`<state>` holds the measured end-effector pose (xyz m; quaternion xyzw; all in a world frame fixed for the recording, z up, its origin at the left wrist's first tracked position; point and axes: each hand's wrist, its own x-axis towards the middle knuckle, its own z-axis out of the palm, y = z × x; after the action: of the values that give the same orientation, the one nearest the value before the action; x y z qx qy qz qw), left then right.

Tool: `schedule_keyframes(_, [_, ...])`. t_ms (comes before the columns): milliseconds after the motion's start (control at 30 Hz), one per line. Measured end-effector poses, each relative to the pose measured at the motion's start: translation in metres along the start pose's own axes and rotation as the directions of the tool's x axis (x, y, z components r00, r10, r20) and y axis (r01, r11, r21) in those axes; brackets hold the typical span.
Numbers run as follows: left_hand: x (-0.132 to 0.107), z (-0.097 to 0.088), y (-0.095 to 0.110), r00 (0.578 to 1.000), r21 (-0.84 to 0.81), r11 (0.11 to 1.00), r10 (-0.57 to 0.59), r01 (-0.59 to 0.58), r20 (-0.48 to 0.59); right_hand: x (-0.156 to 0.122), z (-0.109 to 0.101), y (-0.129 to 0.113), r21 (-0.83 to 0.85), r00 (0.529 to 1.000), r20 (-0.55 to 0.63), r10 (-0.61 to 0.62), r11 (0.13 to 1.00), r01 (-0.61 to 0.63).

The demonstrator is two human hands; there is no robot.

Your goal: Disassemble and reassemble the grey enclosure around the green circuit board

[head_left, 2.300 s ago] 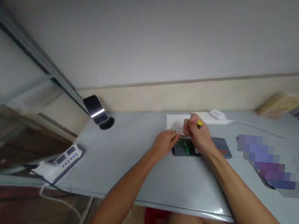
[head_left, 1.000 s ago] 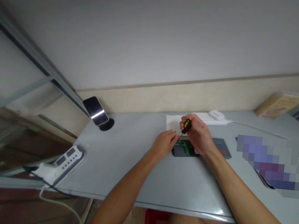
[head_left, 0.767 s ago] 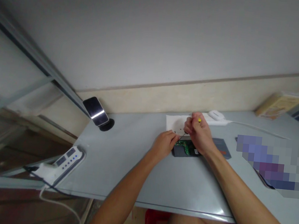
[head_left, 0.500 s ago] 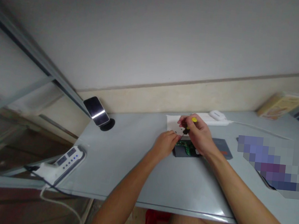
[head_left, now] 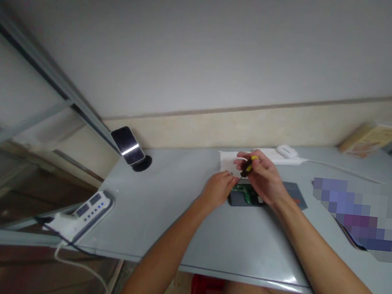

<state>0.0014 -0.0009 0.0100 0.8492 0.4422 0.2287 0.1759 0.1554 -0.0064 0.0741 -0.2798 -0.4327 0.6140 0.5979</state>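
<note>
Head view, far left: a power strip [head_left: 87, 210] lies at the corner of the grey table [head_left: 175, 219], with its cable hanging off the edge.
Phone [head_left: 128, 145]: propped on a dark round stand near the wall, well apart from the hands.
Left hand [head_left: 218, 189]: forearm reaching in from below, fingers curled, tips against the left end of the device. Whether they pinch it or only brace it is not clear.
Device [head_left: 246, 197]: a flat dark case lying on the table mid-frame, with a green circuit board exposed at its left end.
Handling: probably light, stiff and apt to slide. The bare board looks fragile, so hold it by the case edges.
Screwdriver [head_left: 247, 167]: small, with a yellow-and-black handle, tilted, tip down toward the board.
Right hand [head_left: 264, 179]: raised over the device, wrist bent, fingertips closed around the screwdriver handle.
Behind: white paper [head_left: 227, 161], just beyond the hands.
Right: a white plug block [head_left: 285, 152] with its cord, and a tan box [head_left: 370, 136] by the wall.
</note>
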Motion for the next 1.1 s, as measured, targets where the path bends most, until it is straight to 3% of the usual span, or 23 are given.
schedule_keyframes(200, [0.001,0.002,-0.001,1.000,-0.001,1.000,-0.005,0.005,0.008,0.005,0.001,0.007,0.018,0.996,-0.039,-0.079,0.997,0.080])
schedule_keyframes(467, [0.001,0.004,-0.002,1.000,0.006,1.000,-0.005,0.005,-0.017,0.002,-0.005,0.004,-0.058,0.997,-0.044,-0.064,0.996,0.061])
schedule_keyframes(800, [0.001,0.005,-0.002,1.000,0.016,1.000,0.014,-0.014,-0.025,0.007,-0.004,0.006,0.022,0.994,-0.084,-0.072,0.997,0.074])
schedule_keyframes(1100, [0.001,0.003,-0.001,1.000,0.015,1.000,0.002,-0.002,-0.022,0.004,-0.009,0.004,-0.025,0.991,-0.086,-0.099,0.995,0.097])
